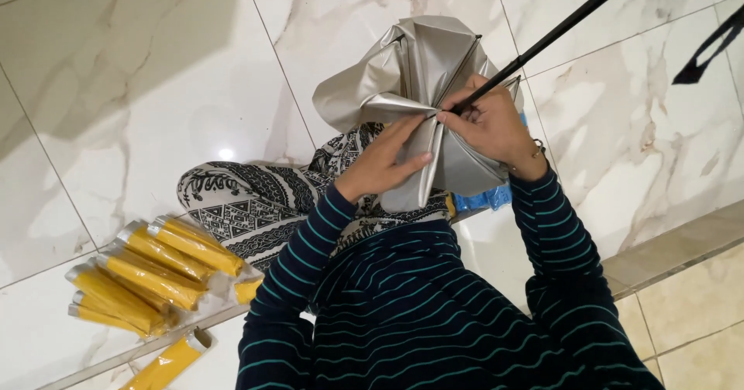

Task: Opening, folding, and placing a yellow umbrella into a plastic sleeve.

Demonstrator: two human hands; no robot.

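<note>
1. A heap of yellow rolled packs in clear wrapping [151, 270] lay on the glossy white marble floor [155, 80] toward its lower left edge, one more lying apart just below the heap.
2. A black-and-white patterned cloth [240, 200] covered the person's lap, between the yellow packs and the hands.
3. The left hand [384, 161] rested on the folded silver fabric of a partly collapsed umbrella canopy [418, 68], its fingers stretched long and close together, pressing a pleat flat; it gripped nothing.
4. The canopy sat bunched over the lap near the middle of the floor, its thin ribs meeting at a point between the two hands.
5. The right hand [492, 122] touched the same meeting point, fingers curled narrow and pinched around the fabric and ribs where the thin black umbrella shaft [566, 24] entered.
6. The shaft ran up toward the upper right corner of the floor.
7. A scrap of blue plastic [484, 198] showed just under the canopy, beside the right sleeve.
</note>
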